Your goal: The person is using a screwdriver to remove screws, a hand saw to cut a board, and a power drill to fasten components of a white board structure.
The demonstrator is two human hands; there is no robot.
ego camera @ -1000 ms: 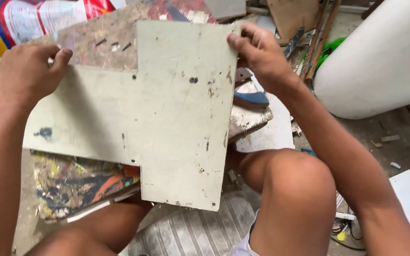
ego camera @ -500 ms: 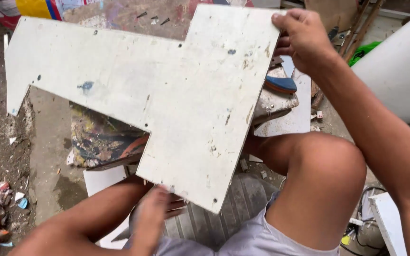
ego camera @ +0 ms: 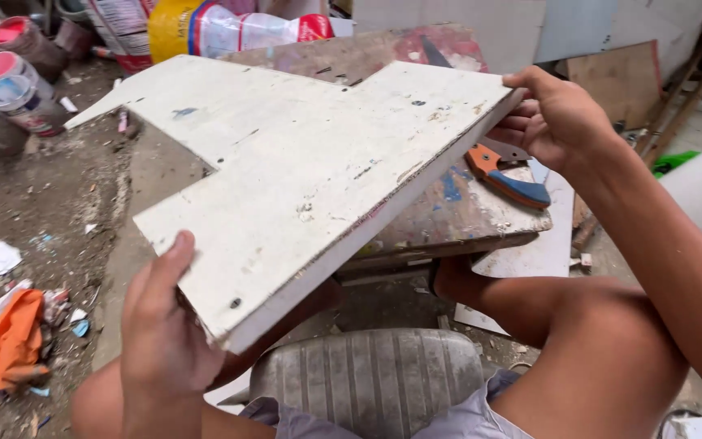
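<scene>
Held above the paint-stained table [ego camera: 481, 219], the white board [ego camera: 302, 179] (stiff, seemingly light, awkwardly notched) is pinched at opposite edges, left hand [ego camera: 164, 333] clamped on its near corner, right hand [ego camera: 558, 122] closed round its far edge.

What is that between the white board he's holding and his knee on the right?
In the head view, a paint-stained bench with an orange-and-blue handled tool sits between the white board and that knee.
</scene>
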